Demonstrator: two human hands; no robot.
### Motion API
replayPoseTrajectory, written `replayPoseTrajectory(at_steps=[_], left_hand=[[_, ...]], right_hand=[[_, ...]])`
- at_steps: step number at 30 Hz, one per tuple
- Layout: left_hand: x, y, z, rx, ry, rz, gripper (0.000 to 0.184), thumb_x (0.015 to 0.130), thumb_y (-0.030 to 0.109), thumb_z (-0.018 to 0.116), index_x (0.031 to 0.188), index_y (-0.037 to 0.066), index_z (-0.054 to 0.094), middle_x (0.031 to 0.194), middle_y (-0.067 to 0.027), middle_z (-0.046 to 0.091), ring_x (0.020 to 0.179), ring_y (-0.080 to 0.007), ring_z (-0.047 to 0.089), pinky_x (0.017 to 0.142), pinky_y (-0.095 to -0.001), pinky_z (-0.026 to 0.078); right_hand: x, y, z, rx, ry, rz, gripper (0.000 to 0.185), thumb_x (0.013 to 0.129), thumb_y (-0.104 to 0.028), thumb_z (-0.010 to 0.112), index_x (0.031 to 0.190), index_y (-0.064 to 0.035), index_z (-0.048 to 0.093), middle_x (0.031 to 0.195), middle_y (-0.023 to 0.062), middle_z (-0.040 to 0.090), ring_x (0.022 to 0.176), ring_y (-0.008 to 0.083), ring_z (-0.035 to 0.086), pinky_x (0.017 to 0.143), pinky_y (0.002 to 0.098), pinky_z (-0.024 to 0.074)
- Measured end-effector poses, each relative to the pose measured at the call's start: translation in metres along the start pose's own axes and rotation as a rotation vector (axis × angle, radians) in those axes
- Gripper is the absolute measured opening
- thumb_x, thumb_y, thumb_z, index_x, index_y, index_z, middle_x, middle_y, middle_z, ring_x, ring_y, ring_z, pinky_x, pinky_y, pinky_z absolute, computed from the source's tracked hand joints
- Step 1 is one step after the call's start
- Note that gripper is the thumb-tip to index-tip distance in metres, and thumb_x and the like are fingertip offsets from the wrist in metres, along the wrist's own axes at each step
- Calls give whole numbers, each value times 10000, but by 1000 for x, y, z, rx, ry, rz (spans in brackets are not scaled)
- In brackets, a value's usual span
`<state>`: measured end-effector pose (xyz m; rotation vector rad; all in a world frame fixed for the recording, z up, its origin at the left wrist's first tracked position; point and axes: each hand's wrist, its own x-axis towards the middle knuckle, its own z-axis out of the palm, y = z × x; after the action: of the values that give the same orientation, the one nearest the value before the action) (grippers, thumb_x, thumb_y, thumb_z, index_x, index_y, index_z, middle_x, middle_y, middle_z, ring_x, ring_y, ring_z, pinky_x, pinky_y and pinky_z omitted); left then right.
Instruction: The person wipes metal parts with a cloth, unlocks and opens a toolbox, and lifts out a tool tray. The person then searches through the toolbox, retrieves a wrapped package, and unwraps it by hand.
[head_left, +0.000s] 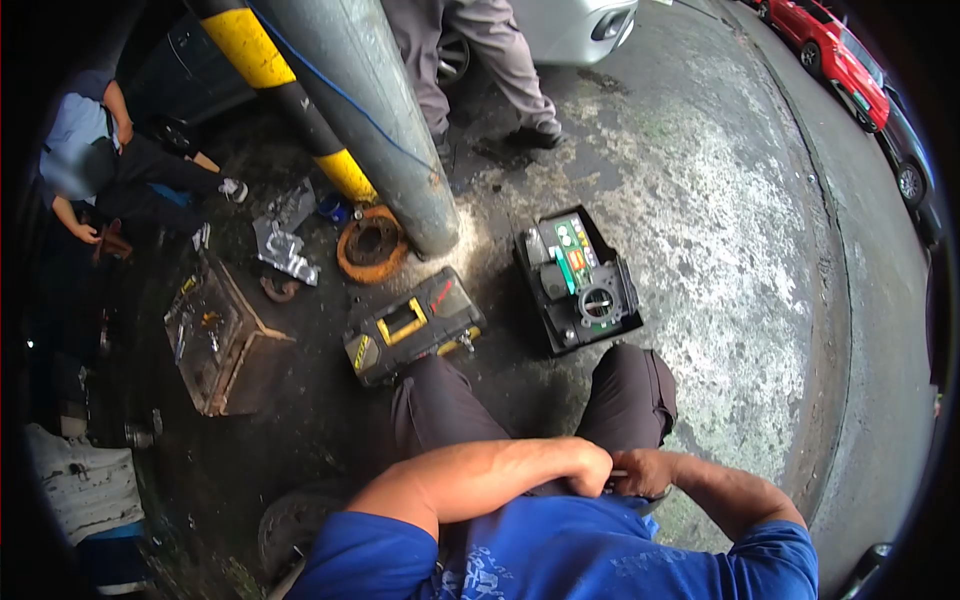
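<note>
My left hand (585, 466) and my right hand (646, 470) meet close to my body, above my lap. Both are closed, with the fingers curled inward. A small pale thing (620, 473) shows between them, too little of it to name. Ahead of my knees, a black tray (540, 312) holds a car battery (572, 240) with a green and orange label. Also in the tray is a round metal flange part (598, 303) with a ring opening, resembling a throttle body. Left of the tray lies a black toolbox (436, 302) with a yellow handle.
A grey post (385, 110) stands ahead, beside a yellow-black barrier pole (262, 60). Near it lie an orange rusty ring (352, 262) and a worn box (245, 340) with tools. One person (90, 150) sits at left; another's legs (500, 60) stand beyond the post.
</note>
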<state>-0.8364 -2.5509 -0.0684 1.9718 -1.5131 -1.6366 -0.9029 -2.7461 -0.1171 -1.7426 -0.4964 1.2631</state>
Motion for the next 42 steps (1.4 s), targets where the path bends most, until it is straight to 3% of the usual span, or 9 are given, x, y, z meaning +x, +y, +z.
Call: replayPoseTrajectory(at_steps=[3, 4, 5, 10, 17, 28, 34, 37, 42], left_hand=[[23, -15, 5, -13, -108, 187, 345, 838, 286, 726, 1080, 49, 787, 1140, -161, 751, 1047, -313, 708, 921, -441, 537], [15, -16, -2, -94, -112, 163, 331, 840, 276, 736, 1081, 55, 786, 1121, -151, 757, 1025, -299, 710, 909, -433, 540], [8, -16, -7, -178, -116, 141, 318, 842, 267, 747, 1081, 60, 786, 1101, -141, 763, 1004, -285, 712, 898, -425, 543], [6, -28, -4, -364, -73, 139, 299, 862, 232, 750, 1104, 57, 744, 1021, -116, 748, 983, -260, 690, 873, -400, 534], [14, -12, -5, -72, -125, 25, 369, 860, 249, 701, 1160, 40, 749, 1156, -184, 742, 1059, -351, 692, 909, -451, 531], [6, -27, -3, -459, -48, 137, 153, 849, 156, 695, 940, 36, 725, 836, -43, 687, 810, -165, 612, 734, -356, 490], [11, -44, 15, -791, -67, 193, 120, 888, 168, 699, 916, 54, 727, 825, 9, 671, 789, -104, 569, 736, -308, 470], [15, -60, 32, -962, -50, 223, 137, 912, 178, 701, 927, 45, 729, 898, 0, 704, 852, -108, 600, 815, -293, 482], [16, -58, 35, -1045, -86, 231, 171, 907, 172, 708, 985, 24, 743, 957, -46, 742, 905, -140, 648, 863, -308, 507]], right_hand=[[7, 3, 8, 130, 22, 241, 473, 833, -199, 711, 1258, -18, 610, 980, 136, 728, 908, 221, 701, 817, 367, 550], [4, -2, 9, 93, 102, 150, 460, 841, -219, 721, 1233, -3, 613, 937, 116, 723, 859, 189, 702, 766, 351, 554], [4, -5, 6, 122, 57, 250, 497, 841, -254, 726, 1240, 16, 609, 997, 133, 725, 928, 210, 699, 818, 359, 548], [4, 6, 8, -100, 130, 70, 601, 814, -319, 723, 1290, 26, 602, 1161, 209, 693, 1113, 320, 668, 952, 394, 513], [10, 0, 1, -107, 110, 114, 586, 816, -294, 694, 1299, 25, 601, 1152, 214, 695, 1100, 333, 672, 939, 401, 519], [9, -6, -4, 117, 2, 222, 583, 815, -221, 691, 1322, 33, 560, 1010, 119, 699, 895, 210, 683, 792, 359, 544], [16, -3, 7, 173, 36, 8, 581, 881, -173, 695, 1398, 19, 512, 1223, 115, 682, 1152, 188, 616, 1017, 339, 479], [29, 30, 15, 377, -69, -48, 530, 910, -164, 719, 1376, 13, 539, 1247, 57, 670, 1152, 151, 592, 1023, 318, 471], [2, 23, -13, 267, -410, 171, 559, 866, -185, 719, 1398, -104, 567, 1036, -8, 646, 860, 109, 592, 757, 276, 489]])
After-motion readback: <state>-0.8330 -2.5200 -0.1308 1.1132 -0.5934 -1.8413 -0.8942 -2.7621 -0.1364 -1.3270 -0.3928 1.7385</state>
